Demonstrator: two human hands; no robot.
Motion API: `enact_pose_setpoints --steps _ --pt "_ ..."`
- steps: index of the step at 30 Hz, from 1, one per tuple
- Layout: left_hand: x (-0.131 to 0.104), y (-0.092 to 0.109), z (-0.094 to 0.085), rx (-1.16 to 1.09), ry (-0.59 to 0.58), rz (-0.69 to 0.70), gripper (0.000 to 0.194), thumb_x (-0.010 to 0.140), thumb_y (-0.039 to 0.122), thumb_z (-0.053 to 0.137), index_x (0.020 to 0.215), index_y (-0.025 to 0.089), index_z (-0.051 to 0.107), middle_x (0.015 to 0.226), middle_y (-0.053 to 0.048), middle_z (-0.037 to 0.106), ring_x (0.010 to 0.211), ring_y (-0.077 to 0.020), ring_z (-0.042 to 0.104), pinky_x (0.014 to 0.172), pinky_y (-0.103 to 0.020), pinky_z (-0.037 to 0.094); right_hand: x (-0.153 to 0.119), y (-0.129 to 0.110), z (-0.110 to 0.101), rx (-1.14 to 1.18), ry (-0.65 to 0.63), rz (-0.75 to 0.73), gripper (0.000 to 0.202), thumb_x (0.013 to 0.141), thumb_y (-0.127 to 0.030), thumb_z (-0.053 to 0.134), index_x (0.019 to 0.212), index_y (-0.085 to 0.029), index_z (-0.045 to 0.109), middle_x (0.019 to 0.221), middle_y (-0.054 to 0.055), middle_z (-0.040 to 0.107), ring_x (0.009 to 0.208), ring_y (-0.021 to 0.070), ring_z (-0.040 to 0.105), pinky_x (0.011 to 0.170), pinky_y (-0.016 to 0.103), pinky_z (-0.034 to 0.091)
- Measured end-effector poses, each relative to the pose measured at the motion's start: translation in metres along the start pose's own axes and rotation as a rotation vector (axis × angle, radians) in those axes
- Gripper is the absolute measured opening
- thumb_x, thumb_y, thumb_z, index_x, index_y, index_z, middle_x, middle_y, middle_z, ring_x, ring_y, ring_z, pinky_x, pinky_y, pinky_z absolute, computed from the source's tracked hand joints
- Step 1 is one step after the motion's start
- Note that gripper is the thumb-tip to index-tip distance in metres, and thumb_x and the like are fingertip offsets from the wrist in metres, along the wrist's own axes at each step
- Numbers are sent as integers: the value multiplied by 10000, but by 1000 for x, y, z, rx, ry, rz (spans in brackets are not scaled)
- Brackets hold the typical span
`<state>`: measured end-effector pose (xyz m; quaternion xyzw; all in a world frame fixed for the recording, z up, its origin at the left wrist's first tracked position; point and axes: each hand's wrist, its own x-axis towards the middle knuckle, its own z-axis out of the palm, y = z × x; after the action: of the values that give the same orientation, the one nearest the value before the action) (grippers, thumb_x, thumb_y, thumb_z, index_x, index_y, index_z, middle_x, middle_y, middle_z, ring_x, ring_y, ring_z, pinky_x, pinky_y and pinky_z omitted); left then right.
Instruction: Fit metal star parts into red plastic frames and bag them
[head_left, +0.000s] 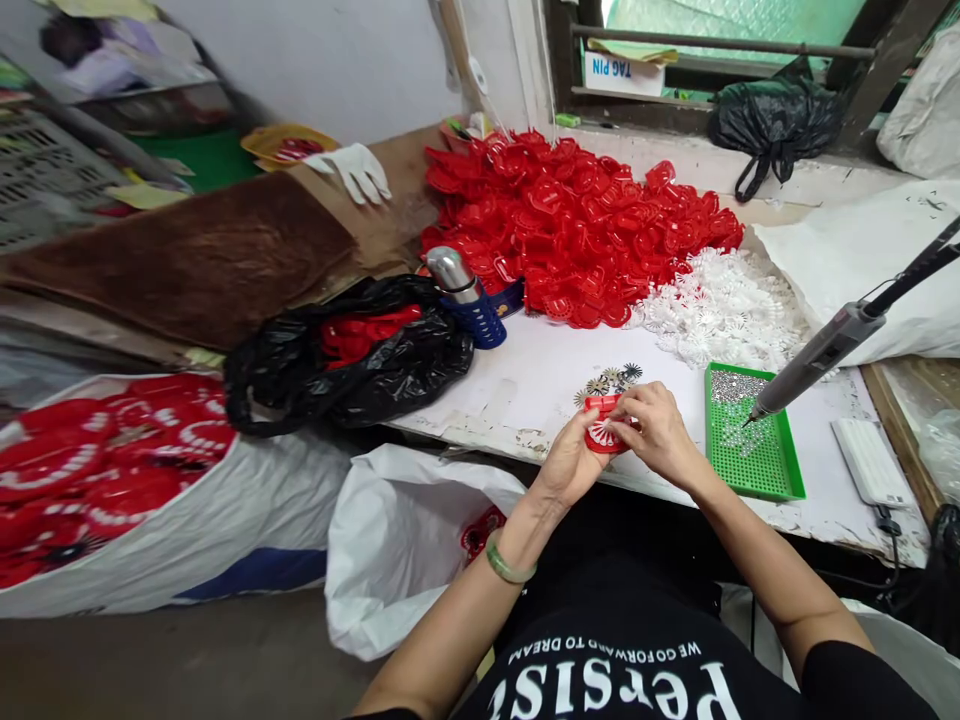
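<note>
My left hand is closed around a red plastic part above the table's front edge. A white toothed disc lies against the face of that part. My right hand pinches at the disc's right side, thumb and fingertips together; whatever they hold is too small to make out. Just behind the hands lie several dark and brass-coloured toothed discs. To the right stands a green perforated tray with small metal screws in it. An electric screwdriver hangs with its tip over the tray.
Red plastic parts and white toothed discs are heaped at the back. A steel flask stands left, beside a black bag. White sacks sit below the table edge. A white power adapter lies at right.
</note>
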<state>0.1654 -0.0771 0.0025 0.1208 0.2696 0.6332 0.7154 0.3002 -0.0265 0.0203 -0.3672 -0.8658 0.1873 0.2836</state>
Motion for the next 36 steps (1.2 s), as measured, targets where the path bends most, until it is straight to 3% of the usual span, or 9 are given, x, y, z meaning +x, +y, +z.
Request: enact_pose_setpoints --steps 3,7,14,20,25,27,29,32,36 --pt "-2 -8 -5 76 10 75 293 790 128 665 1078 148 619 1003 -82 716 962 -213 679 907 -387 524 -11 3 15 241 158 233 385 778 -384 713 1089 -197 585 1176 119 575 1052 248 534 887 414 460" --pt "-6 -24 -14 172 38 136 351 772 280 747 1069 152 609 1023 -110 711 1006 -261 675 900 -423 526 -24 7 41 789 74 600 432 712 -501 729 965 -192 565 796 9 608 688 146 550 651 297 480" --pt "-9 -62 -47 302 287 295 302 795 392 725 968 173 612 933 -61 692 898 -202 673 835 -323 524 -41 -3 78 1131 237 741 422 619 -495 795 737 -214 503 697 -33 575 608 112 496 598 254 438" --pt "-3 -67 -62 408 454 363 185 827 339 692 910 189 621 846 -34 681 857 -175 662 818 -280 514 -43 -10 105 1045 325 728 350 741 -501 691 779 -222 483 723 -30 559 630 112 497 616 254 432" --pt "8 -41 -60 180 357 290 242 801 310 684 986 171 615 939 -67 708 863 -202 693 812 -345 541 -16 25 67 720 -28 533 336 783 -510 638 924 -215 559 870 7 640 728 145 570 686 285 471" --pt "12 -29 -63 114 347 249 258 763 256 676 991 156 607 902 -74 715 822 -224 709 781 -375 553 7 46 45 385 76 477 337 821 -454 613 1053 -213 574 1036 48 653 843 166 593 784 312 463" --pt "15 -21 -65 95 357 224 255 726 199 660 967 146 599 855 -71 716 790 -235 719 764 -383 558 34 64 33 69 43 467 290 873 -405 560 1082 -206 588 969 60 671 864 187 596 815 328 433" --pt "16 -22 -66 99 356 188 246 724 181 648 961 140 597 868 -72 715 781 -235 724 773 -391 559 66 81 38 -155 -114 485 304 819 -448 643 953 -176 628 976 114 681 903 228 598 806 335 412" --pt "13 -28 -67 109 327 132 255 737 196 662 978 140 598 883 -78 710 786 -243 724 775 -406 558 82 98 48 -139 -130 523 242 785 -390 677 795 -152 635 904 132 695 867 226 600 766 317 400"
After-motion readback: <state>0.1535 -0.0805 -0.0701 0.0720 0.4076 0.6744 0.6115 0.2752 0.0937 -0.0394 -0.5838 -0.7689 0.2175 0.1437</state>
